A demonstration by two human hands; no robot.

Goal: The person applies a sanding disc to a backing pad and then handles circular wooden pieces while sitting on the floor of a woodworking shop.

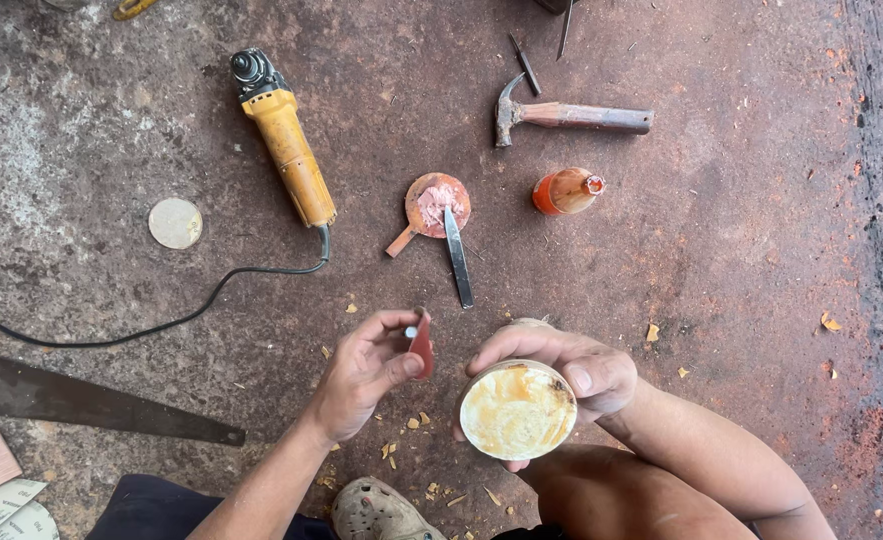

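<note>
My left hand (pixel 366 370) pinches a small red cap-like piece (pixel 420 345) between thumb and fingers, just left of a round tin. My right hand (pixel 571 368) wraps around that round open tin (pixel 517 410), which holds yellowish paste and faces up toward me. On the floor just beyond my hands lies a round lid with pinkish putty (pixel 437 203), a small stick under it and a metal blade (pixel 458 258) resting across it.
A yellow angle grinder (pixel 283 140) with a black cord (pixel 111 335) lies at upper left, near a round disc (pixel 175 223). A hammer (pixel 561 116), an orange bottle (pixel 565 191), nails, a saw blade (pixel 91 400), sandpaper sheets and wood chips lie on the concrete floor. My shoe (pixel 376 510) shows below.
</note>
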